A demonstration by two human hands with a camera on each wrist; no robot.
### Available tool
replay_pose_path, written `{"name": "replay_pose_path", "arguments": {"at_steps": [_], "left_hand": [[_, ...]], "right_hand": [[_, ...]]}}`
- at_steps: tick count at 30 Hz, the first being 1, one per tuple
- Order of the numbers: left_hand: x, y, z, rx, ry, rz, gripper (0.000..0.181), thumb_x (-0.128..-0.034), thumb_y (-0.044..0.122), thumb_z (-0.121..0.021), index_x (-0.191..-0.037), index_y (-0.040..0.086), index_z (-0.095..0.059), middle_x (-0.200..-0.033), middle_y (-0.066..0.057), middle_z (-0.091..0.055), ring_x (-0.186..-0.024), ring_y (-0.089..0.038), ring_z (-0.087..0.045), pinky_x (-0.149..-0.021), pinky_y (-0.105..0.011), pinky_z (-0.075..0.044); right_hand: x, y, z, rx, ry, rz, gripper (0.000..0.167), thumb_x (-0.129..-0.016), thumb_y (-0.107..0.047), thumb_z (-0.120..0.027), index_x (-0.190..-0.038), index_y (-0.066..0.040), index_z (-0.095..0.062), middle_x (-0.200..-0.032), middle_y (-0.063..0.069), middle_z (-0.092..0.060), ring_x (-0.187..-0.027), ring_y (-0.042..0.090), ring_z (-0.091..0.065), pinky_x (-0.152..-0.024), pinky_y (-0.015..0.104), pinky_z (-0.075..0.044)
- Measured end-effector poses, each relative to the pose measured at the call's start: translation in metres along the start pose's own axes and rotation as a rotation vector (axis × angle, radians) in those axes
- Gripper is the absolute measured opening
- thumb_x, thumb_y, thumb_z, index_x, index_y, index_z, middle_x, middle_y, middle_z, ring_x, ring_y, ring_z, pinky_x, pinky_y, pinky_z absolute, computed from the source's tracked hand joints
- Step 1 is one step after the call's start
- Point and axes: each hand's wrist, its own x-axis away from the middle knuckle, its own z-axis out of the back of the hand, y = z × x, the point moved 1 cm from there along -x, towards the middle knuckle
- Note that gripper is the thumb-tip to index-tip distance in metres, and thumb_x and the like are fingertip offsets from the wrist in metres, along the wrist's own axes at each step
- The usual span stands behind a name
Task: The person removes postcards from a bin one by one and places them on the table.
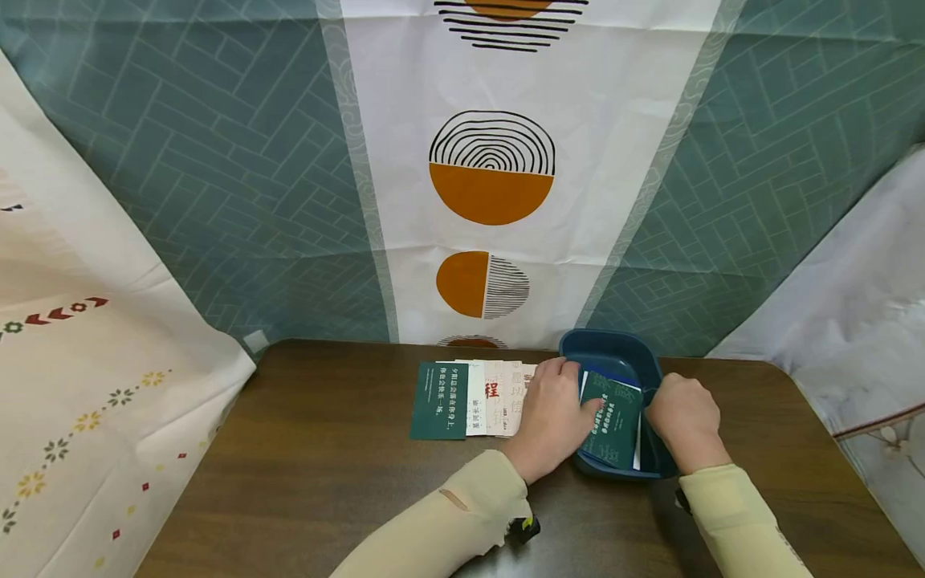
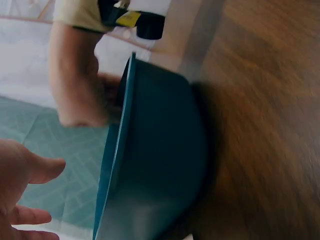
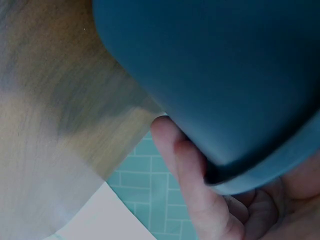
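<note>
A dark blue plastic bin [image 1: 609, 343] stands on the table, with a dark green card [image 1: 610, 429] and other cards inside it. My right hand [image 1: 685, 417] grips the bin's right rim; in the right wrist view its fingers [image 3: 190, 180] lie along the outer wall. Over the left edge of the bin is my left hand [image 1: 552, 421], beside the cards. The left wrist view shows its thumb and fingers [image 2: 30, 220] apart, with nothing held between them. Left of this hand lies an overlapping row of cards, a green card [image 1: 439, 401] outermost.
The brown wooden table [image 1: 325, 466] extends in front and to both sides. Behind it hangs a green and white patterned cloth [image 1: 289, 201]. A pale flowered cloth [image 1: 87, 401] hangs at the left, a white cloth [image 1: 853, 321] at the right.
</note>
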Motion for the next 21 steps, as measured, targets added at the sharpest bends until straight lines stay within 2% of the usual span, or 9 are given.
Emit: {"name": "replay_pose_path", "arguments": {"at_steps": [4,7,10,13,17,21], "left_hand": [[-0.001,0.015,-0.014,-0.033,-0.026,-0.08,0.058,-0.081,0.046,-0.068,-0.12,0.005,-0.058,-0.122,-0.006,-0.057,-0.114,-0.018,-0.052,-0.096,-0.03,-0.047],[-0.001,0.024,-0.026,-0.025,-0.062,-0.11,0.056,-0.0821,0.045,-0.068,-0.119,0.004,-0.058,-0.12,-0.006,-0.057,-0.111,-0.017,-0.054,-0.091,-0.027,-0.049],[-0.001,0.028,-0.038,0.0,-0.103,-0.098,0.053,-0.0828,0.041,-0.068,-0.119,0.003,-0.057,-0.118,-0.005,-0.059,-0.106,-0.014,-0.057,-0.084,-0.024,-0.052],[-0.001,0.027,-0.05,-0.006,-0.13,-0.06,0.051,-0.0824,0.036,-0.069,-0.118,0.003,-0.057,-0.115,-0.005,-0.06,-0.101,-0.013,-0.057,-0.08,-0.023,-0.053],[-0.001,0.025,-0.062,-0.105,-0.134,-0.02,0.052,-0.0805,0.036,-0.071,-0.118,0.002,-0.056,-0.111,-0.007,-0.059,-0.097,-0.015,-0.056,-0.077,-0.023,-0.053],[-0.001,0.027,-0.069,-0.269,-0.123,-0.007,0.064,-0.0778,0.043,-0.071,-0.12,-0.001,-0.054,-0.109,-0.01,-0.057,-0.094,-0.017,-0.052,-0.072,-0.02,-0.052]], "right_hand": [[0.0,0.001,0.001,0.007,0.005,0.012,0.033,-0.082,-0.013,-0.058,-0.099,0.016,-0.056,-0.086,0.033,-0.061,-0.061,0.032,-0.058,-0.05,0.048,-0.05],[0.0,0.002,0.0,0.007,0.002,0.013,0.033,-0.082,-0.012,-0.057,-0.099,0.016,-0.056,-0.087,0.034,-0.061,-0.061,0.034,-0.059,-0.049,0.048,-0.05],[0.0,0.002,-0.001,0.0,-0.011,0.005,0.031,-0.082,-0.012,-0.057,-0.097,0.015,-0.057,-0.085,0.033,-0.061,-0.06,0.033,-0.059,-0.047,0.047,-0.049],[0.001,0.001,-0.002,-0.005,-0.01,0.005,0.029,-0.081,-0.012,-0.057,-0.095,0.014,-0.058,-0.083,0.032,-0.061,-0.059,0.031,-0.058,-0.047,0.046,-0.049],[0.002,-0.001,-0.002,-0.006,0.013,0.019,0.028,-0.08,-0.012,-0.057,-0.093,0.013,-0.059,-0.083,0.032,-0.061,-0.061,0.034,-0.059,-0.047,0.047,-0.049],[0.001,0.0,-0.001,-0.002,0.041,0.026,0.028,-0.08,-0.012,-0.056,-0.092,0.013,-0.058,-0.085,0.034,-0.061,-0.063,0.039,-0.06,-0.048,0.049,-0.049]]}}
